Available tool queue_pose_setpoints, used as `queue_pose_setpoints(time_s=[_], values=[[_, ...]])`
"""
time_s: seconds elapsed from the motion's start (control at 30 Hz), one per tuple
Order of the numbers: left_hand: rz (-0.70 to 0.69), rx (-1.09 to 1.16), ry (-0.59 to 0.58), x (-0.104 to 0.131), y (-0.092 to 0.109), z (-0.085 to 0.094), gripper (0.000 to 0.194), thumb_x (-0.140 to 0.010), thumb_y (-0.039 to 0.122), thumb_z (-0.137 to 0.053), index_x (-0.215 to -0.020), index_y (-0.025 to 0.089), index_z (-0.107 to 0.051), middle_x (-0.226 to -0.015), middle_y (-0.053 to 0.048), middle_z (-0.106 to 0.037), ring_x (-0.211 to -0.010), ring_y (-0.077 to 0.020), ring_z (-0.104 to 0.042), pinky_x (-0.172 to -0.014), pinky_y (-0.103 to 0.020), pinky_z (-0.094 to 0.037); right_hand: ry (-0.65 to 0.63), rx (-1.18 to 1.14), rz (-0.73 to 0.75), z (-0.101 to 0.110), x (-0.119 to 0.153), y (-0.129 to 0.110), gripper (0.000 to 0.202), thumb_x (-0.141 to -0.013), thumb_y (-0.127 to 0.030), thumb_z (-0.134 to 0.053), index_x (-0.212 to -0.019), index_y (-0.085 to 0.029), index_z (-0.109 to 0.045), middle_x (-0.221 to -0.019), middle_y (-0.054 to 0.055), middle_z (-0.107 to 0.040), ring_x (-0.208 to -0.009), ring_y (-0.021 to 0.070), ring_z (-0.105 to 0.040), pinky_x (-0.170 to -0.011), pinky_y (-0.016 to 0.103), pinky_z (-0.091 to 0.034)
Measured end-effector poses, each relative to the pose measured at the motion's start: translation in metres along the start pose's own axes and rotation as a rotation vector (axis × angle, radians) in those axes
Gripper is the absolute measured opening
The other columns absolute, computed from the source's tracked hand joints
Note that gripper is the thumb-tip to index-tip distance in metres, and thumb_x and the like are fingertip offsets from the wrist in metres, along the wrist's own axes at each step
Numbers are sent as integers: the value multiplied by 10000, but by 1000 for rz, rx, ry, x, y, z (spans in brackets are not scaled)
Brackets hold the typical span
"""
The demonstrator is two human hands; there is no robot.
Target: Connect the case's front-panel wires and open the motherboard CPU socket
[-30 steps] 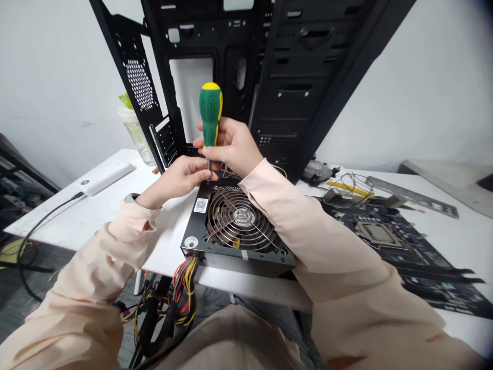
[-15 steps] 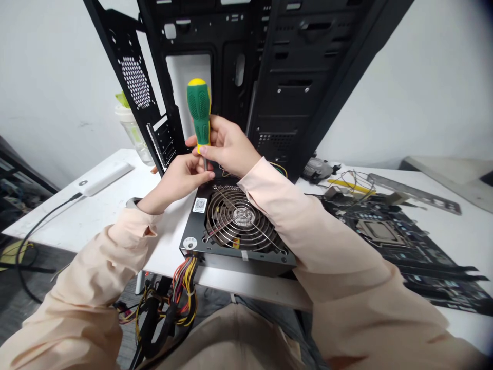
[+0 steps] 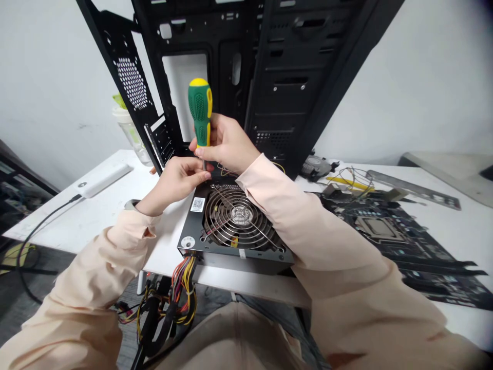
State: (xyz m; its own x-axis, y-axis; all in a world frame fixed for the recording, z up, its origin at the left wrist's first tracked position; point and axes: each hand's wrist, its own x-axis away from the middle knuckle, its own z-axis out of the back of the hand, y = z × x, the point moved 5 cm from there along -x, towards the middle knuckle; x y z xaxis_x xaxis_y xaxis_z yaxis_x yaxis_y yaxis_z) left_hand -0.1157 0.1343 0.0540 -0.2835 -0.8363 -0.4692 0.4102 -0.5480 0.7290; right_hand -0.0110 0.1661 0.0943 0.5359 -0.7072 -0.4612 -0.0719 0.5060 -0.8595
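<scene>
One screwdriver (image 3: 199,110) stood upright by the far-left corner of the power supply (image 3: 191,221), itself at the tabletop's (image 3: 164,246) near edge, the right hand (image 3: 231,146) closed round its handle, the left hand (image 3: 173,180) bunched lower by the shaft, its hold unclear.

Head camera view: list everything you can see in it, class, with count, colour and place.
Screwdriver: one, green and yellow, upright in right hand
Power supply: one, black, table front
Cable bundle: one, multicoloured, hanging from power supply
Computer case: one, black, behind hands
Circuit board: one, black, right
Round fan part: one, grey, right of case
Metal strip: one, grey, far right
White device: one, left
Bottle: one, clear, left of case
Table: one, white, underneath
Left hand: one, by screwdriver shaft
Right hand: one, on handle
</scene>
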Motion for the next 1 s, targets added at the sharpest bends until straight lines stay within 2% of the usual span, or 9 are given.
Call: queue_pose_setpoints(time_s=[0.27, 0.5, 0.63, 0.77, 1.0], values=[[-35, -114, -40, 0, 1, 1, 284, -764, 313, -588, -548, 138, -529, -508, 29, -440, -495, -87, -374, -480, -226, -270, 63, 63, 6, 2, 2, -6, 308, -635, -12, -582, -851, -191, -455, -731, -34, -605, -710, 133, -654, -605, 214, -551], [-61, -84, -75, -1, 7, 0, 228, -768, 293, -593, -612, 126, -601, -615, -4, -584, -580, -114, -485, -562, -236, -373, 110, 153, 40, 4, 3, -8, 294, -620, -25, -601, -840, -179, -482, -749, -3, -618, -802, 175, -668, -774, 305, -571], [-59, -114, -70, -1, 8, 1, 242, -775, 287, -589, -597, 123, -593, -615, -9, -595, -586, -119, -499, -563, -239, -385, 137, 186, 58, 5, 5, -10, 272, -623, -35, -606, -807, -186, -475, -785, 9, -622, -902, 192, -661, -843, 328, -561], [-55, -115, -79, 0, 8, 0, 261, -771, 291, -591, -569, 127, -569, -624, -20, -604, -577, -118, -489, -545, -239, -377, 148, 201, 61, 6, 6, -9, 269, -622, -40, -616, -801, -182, -474, -784, 13, -623, -918, 197, -657, -867, 342, -555], [-55, -182, 0, -2, 13, 3, 298, -752, 279, -618, -508, 151, -504, -482, 36, -432, -482, -87, -370, -475, -234, -278, 139, 91, 51, 5, 4, -10, 337, -638, -40, -634, -894, -188, -473, -752, -30, -607, -786, 152, -668, -794, 308, -572]])
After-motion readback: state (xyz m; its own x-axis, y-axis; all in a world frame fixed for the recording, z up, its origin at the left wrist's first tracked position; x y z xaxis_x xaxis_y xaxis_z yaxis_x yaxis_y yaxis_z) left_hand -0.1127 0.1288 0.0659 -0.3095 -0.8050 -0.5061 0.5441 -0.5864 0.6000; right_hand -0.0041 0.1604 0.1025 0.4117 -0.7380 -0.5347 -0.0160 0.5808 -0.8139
